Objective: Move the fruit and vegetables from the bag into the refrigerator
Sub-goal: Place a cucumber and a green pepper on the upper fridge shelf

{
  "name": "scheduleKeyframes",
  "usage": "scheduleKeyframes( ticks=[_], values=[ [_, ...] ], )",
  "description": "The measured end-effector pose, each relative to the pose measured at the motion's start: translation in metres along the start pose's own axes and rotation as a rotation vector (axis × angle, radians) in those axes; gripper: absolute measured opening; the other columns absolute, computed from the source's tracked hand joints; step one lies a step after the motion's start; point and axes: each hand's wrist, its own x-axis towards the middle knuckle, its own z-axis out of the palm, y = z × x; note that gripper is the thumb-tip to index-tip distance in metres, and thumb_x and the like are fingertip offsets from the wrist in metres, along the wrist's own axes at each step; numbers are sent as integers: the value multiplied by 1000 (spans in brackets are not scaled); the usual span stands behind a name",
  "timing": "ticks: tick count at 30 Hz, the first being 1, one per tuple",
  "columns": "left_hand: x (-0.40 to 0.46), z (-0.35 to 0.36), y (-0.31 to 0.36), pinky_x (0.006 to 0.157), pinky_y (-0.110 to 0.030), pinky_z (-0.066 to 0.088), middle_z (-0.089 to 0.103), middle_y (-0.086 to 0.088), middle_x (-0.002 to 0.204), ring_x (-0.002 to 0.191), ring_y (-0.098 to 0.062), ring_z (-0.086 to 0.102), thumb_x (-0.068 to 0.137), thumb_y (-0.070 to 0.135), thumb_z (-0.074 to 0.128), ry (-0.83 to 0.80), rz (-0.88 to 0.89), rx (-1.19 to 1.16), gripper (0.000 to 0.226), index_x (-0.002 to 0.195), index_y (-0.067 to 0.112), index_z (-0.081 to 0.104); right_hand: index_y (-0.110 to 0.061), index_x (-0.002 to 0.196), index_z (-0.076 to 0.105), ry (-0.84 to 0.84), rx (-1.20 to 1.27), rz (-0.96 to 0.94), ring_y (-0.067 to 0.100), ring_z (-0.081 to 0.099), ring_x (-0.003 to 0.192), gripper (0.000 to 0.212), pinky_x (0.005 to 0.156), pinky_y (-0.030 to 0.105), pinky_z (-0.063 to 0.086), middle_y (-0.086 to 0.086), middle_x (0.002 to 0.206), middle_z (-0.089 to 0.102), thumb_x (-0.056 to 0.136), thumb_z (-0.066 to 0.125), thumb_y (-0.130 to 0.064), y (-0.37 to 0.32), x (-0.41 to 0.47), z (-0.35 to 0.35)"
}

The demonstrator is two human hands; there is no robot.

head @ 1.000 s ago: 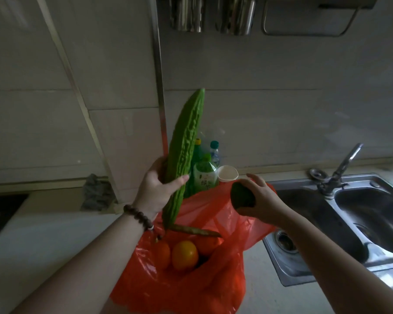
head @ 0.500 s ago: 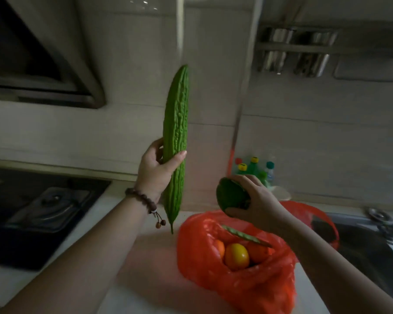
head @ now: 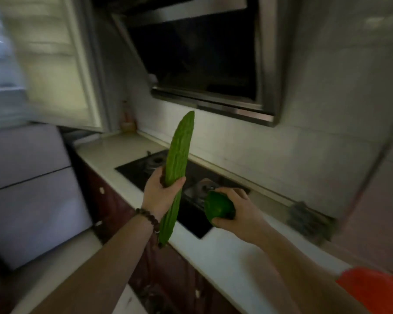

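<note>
My left hand [head: 160, 193] grips a long green bitter gourd [head: 179, 159] near its lower third, holding it almost upright over the counter's front edge. My right hand [head: 238, 214] is closed around a small round green fruit [head: 218, 208], held over the black stove. Only a corner of the orange plastic bag [head: 376, 288] shows at the bottom right. The grey refrigerator [head: 30, 189] stands at the left, its doors closed.
A black gas stove [head: 150, 168] is set into the pale countertop [head: 225, 252], with a range hood [head: 204, 55] above it. A dark cloth [head: 304, 220] lies by the wall at right. A bottle [head: 126, 118] stands in the far corner. Dark red cabinets run below the counter.
The view has swung left, away from the sink and bag toward the stove and refrigerator. Both hands still hold their vegetables and have moved left with the turn.
</note>
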Motion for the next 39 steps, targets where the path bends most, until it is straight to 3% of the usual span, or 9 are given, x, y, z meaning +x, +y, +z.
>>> scheduleKeyframes(
  ticks=[3, 8, 11, 19, 22, 27, 31, 36, 39],
  values=[
    [20, -60, -23, 75, -38, 55, 67, 2, 93, 84, -19, 65, 80, 33, 71, 127, -50, 42, 33, 109, 26, 60, -35, 133, 40, -92, 57, -66, 10, 39, 106, 68, 88, 17, 35, -6, 129, 31, 75, 75, -30, -33, 50, 47],
    [52, -153, -57, 65, -36, 57, 67, -2, 91, 78, -21, 66, 82, 32, 70, 309, -75, 76, 29, 108, 26, 59, -33, 136, 39, -230, 130, -184, 9, 41, 105, 67, 84, 15, 36, -7, 130, 30, 78, 72, -28, -79, 143, 126],
    [82, -204, -72, 57, -26, 53, 67, 0, 93, 75, -16, 66, 83, 28, 69, 444, -100, 105, 28, 109, 25, 59, -37, 132, 41, -267, 178, -265, 9, 42, 104, 62, 83, 18, 37, -7, 129, 32, 78, 72, -27, -103, 208, 168],
    [193, -319, -77, 64, -32, 54, 67, -2, 94, 79, -18, 66, 81, 26, 71, 751, -135, 212, 34, 111, 19, 58, -35, 127, 44, -389, 302, -455, 11, 45, 106, 56, 77, 7, 36, -3, 125, 38, 79, 71, -25, -175, 384, 244],
    [225, -354, -78, 69, -38, 57, 66, 0, 94, 80, -19, 66, 81, 25, 71, 808, -139, 226, 33, 110, 23, 56, -36, 128, 44, -438, 326, -508, 15, 46, 112, 57, 87, 17, 39, -1, 127, 37, 79, 70, -24, -206, 438, 271],
    [272, -416, -93, 69, -37, 57, 67, 1, 92, 78, -17, 66, 80, 22, 72, 891, -134, 274, 32, 109, 22, 57, -38, 125, 44, -485, 356, -578, 11, 42, 108, 54, 71, 1, 34, -4, 125, 31, 80, 70, -23, -259, 511, 323],
    [315, -474, -111, 70, -42, 58, 68, 2, 93, 78, -19, 68, 80, 22, 72, 910, -128, 285, 34, 110, 25, 57, -43, 113, 44, -476, 372, -633, 11, 42, 105, 46, 70, 1, 33, -4, 123, 32, 80, 72, -29, -305, 562, 372],
    [377, -560, -133, 67, -33, 56, 66, 2, 95, 79, -16, 66, 82, 24, 70, 897, -94, 297, 34, 113, 24, 54, -37, 117, 48, -443, 347, -665, 13, 45, 100, 47, 70, 0, 31, -2, 120, 34, 79, 73, -28, -371, 630, 440],
    [417, -619, -139, 70, -37, 57, 66, 2, 94, 80, -17, 66, 83, 25, 69, 880, -91, 273, 32, 111, 24, 55, -33, 120, 46, -388, 344, -663, 15, 48, 101, 52, 81, 14, 36, -1, 119, 36, 77, 75, -29, -419, 679, 470]
  ],
)
